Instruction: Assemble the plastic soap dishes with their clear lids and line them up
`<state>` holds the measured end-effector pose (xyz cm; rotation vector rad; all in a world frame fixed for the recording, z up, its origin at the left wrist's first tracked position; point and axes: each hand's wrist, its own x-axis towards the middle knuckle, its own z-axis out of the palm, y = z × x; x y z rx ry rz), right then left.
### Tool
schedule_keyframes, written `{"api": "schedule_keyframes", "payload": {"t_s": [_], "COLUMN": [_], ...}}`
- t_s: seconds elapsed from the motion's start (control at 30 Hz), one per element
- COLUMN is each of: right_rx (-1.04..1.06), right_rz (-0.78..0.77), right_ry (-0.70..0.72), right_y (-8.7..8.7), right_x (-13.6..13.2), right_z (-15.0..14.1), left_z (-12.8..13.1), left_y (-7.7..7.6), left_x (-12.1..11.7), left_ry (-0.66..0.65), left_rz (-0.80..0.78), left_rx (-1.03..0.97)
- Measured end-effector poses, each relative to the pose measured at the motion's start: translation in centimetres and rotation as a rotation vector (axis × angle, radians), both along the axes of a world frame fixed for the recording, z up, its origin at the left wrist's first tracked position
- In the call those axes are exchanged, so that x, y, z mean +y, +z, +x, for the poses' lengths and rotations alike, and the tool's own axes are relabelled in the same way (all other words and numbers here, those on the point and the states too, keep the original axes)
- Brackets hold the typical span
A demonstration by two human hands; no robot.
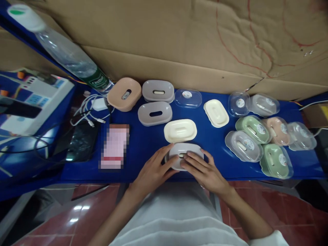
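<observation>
At the front edge of the table, a grey oval plastic dish sits between both hands. My left hand grips its left side, with the thumb near the slot in its middle. My right hand holds the right side, its fingers laid over the top close to a small pale piece in the slot. Just beyond them lies a cream oval piece. Another cream piece is farther right. Two grey slotted dishes, one behind and one in front, stand to the left.
A peach dish and a large bottle stand back left. A phone, white cables and a power strip lie left. Several lidded dishes and clear lids occupy the right and back. Cardboard walls the rear.
</observation>
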<state>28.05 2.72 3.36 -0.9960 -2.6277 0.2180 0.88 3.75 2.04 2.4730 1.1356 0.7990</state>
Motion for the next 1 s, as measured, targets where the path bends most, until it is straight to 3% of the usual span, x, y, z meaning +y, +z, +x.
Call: {"api": "schedule_keyframes", "payload": {"t_s": [0.2, 0.33, 0.4, 0.5, 0.57, 0.63, 0.8, 0.87, 1.0], "right_rx": [-0.087, -0.093, -0.032, 0.015, -0.187, -0.362, -0.427, -0.396, -0.112], "right_rz": [0.037, 0.036, 0.07, 0.066, -0.005, -0.114, -0.173, -0.194, -0.258], "right_ry": [0.098, 0.113, -0.073, -0.51, -0.766, -0.956, -1.12, -1.123, -1.054], "right_y": [-0.4, 2.2, 4.7, 7.4, 7.6, 6.5, 3.6, 3.8, 5.9], "right_x": [0.3, 2.9, 6.3, 12.9, 16.9, 19.6, 21.8, 22.1, 21.7], "right_z": [-0.9, 0.7, 3.2, 7.9, 10.5, 11.8, 11.9, 12.3, 13.6], "left_z": [-1.4, -1.3, -1.0, -0.5, -0.3, -0.1, -0.1, -0.3, -1.0], "left_y": [-0.9, -0.9, -0.7, -0.6, -0.7, -0.9, -1.2, -1.3, -1.3], "left_x": [-1.2, -1.3, -1.1, -0.8, -0.7, -0.8, -1.0, -1.0, -0.4], "left_ry": [0.072, 0.101, 0.103, 0.091, 0.083, 0.091, 0.102, 0.101, 0.092], "left_rz": [-0.001, -0.012, -0.025, -0.043, -0.05, -0.053, -0.087, -0.153, -0.353], "left_rx": [0.039, 0.03, 0.024, -0.007, -0.017, -0.016, -0.052, -0.078, -0.134]}}
